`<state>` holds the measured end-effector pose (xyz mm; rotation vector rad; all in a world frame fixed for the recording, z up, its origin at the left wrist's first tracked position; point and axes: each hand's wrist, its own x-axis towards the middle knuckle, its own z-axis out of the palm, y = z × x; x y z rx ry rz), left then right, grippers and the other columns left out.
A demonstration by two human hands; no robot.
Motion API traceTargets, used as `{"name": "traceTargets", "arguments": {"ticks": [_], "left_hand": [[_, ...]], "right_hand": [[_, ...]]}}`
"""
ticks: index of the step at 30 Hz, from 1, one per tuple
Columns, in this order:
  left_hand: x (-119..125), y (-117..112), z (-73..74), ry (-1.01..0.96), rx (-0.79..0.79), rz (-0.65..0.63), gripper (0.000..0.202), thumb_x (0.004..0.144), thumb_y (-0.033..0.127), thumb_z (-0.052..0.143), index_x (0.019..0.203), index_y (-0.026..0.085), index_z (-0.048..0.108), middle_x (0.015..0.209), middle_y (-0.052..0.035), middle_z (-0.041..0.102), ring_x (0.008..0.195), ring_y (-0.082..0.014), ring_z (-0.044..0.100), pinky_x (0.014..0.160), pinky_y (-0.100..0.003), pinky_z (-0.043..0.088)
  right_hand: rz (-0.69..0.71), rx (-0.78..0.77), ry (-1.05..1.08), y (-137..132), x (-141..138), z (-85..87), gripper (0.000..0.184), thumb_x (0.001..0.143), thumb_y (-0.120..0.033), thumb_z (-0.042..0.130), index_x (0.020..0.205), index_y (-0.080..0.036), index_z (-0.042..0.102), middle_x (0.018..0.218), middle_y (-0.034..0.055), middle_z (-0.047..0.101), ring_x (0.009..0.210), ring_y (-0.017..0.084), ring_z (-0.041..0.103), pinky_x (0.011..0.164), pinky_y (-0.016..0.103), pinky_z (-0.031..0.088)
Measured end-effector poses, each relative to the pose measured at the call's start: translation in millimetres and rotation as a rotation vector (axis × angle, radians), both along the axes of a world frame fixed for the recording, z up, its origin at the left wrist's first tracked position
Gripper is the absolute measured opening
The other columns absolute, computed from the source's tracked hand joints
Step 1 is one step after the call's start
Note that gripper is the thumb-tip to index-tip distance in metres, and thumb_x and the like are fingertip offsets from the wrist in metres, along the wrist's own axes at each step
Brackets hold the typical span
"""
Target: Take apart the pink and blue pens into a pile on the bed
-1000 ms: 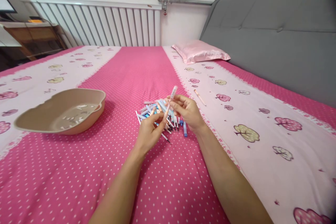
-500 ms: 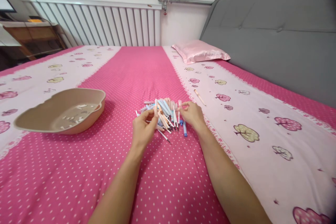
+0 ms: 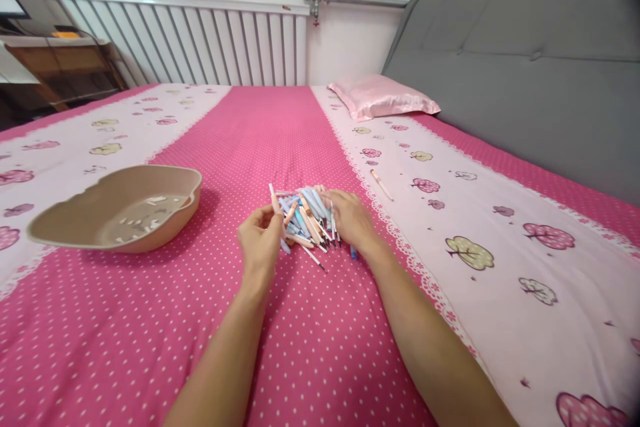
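The left hand (image 3: pixel 260 240) pinches 1 pen (image 3: pixel 275 199) between thumb and fingers, tip tilted toward 11 o'clock. The pile (image 3: pixel 306 212) of pens lies on the bed (image 3: pixel 280 140) at that hand's 2 o'clock. The right hand (image 3: pixel 351 219) rests on the pile's 3 o'clock edge, fingers bent down; any grip cannot be told. A bowl (image 3: pixel 150 240) sits at the pile's 9 o'clock.

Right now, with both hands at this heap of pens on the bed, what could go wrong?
The left hand pinches one pen near its lower end, so it may slip from the grip. The right hand lies on the loose pile of pens, which might scatter over the soft sheet. One stray pen lies apart on the pale strip and could be overlooked.
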<state>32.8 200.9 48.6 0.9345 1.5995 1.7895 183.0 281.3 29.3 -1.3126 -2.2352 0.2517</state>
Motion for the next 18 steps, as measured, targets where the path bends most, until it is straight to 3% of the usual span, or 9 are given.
{"name": "traceTargets", "arguments": {"ticks": [3,8,13,18], "left_hand": [[-4,0,1.9,-0.020,-0.021,0.048,0.020,0.065,0.023,0.058,0.081,0.012,0.065,0.061,0.0002,0.064,0.054,-0.0126,0.058,0.049,-0.022,0.046],[-13,2,2.9,-0.028,-0.040,0.098,0.016,0.063,0.018,0.054,0.074,0.013,0.065,0.063,-0.0007,0.065,0.055,-0.0119,0.059,0.053,-0.021,0.045],[-11,1,3.4,-0.056,-0.096,-0.009,0.020,0.062,0.020,0.052,0.075,0.012,0.064,0.054,-0.0002,0.062,0.045,-0.0120,0.056,0.046,-0.022,0.043],[-6,0,3.6,-0.087,-0.150,-0.108,0.019,0.057,0.015,0.050,0.072,0.011,0.062,0.048,0.0014,0.057,0.038,-0.0111,0.052,0.038,-0.020,0.040]], "right_hand": [[0.085,0.008,-0.056,0,-2,-5.9,0.049,0.082,-0.011,0.037,0.129,-0.022,0.046,0.132,0.0049,0.048,0.116,0.022,0.042,0.094,0.033,0.032],[0.016,-0.009,-0.106,1,0,-9.3,0.040,0.084,-0.016,0.036,0.120,-0.019,0.054,0.120,0.0080,0.057,0.107,0.023,0.048,0.091,0.033,0.034],[-0.061,0.008,-0.128,3,0,-8.9,0.031,0.081,-0.013,0.039,0.099,-0.019,0.064,0.105,0.0076,0.064,0.100,0.022,0.052,0.088,0.032,0.035],[-0.108,-0.006,-0.119,3,-1,-9.0,0.029,0.079,-0.012,0.042,0.092,-0.020,0.066,0.096,0.0071,0.067,0.093,0.021,0.057,0.084,0.032,0.036]]}}
